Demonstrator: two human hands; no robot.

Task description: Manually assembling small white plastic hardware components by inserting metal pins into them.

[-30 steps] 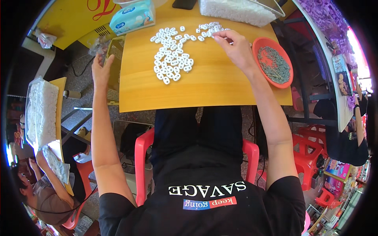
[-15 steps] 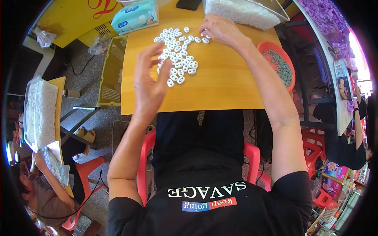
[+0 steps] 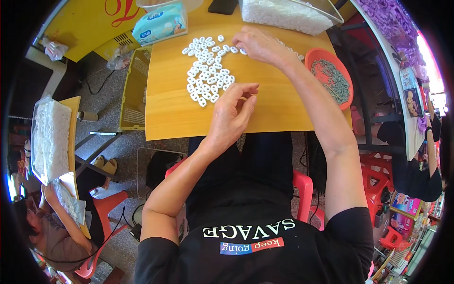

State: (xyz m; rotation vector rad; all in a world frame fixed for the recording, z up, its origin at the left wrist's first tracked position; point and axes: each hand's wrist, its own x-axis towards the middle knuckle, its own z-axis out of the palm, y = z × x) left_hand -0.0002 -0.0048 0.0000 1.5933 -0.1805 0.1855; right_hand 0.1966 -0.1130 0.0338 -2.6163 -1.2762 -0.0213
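Note:
Small white oval pieces with two dark holes (image 3: 206, 71) lie spread in a loose cluster on the yellow wooden table. My right hand (image 3: 260, 46) is at the far side of the table, fingers bent down and close together. One white oval piece (image 3: 243, 51) shows right at its fingertips; whatever else is under them is hidden. More white pieces (image 3: 301, 57) lie in a line beyond that hand, partly covered by it. My left hand (image 3: 232, 112) hovers over the near part of the table, thumb apart from its curved fingers, with nothing visible between them.
A red bowl of small grey metal parts (image 3: 350, 90) stands at the table's right edge. Along the far edge are a clear bin of white pieces (image 3: 288, 16), a black phone (image 3: 222, 6) and a blue tissue pack (image 3: 161, 22). Another person (image 3: 61, 236) sits at the left.
My left hand has moved right and nearer, away from the cluster. My right hand has shifted slightly left, and a line of pieces now shows beyond it.

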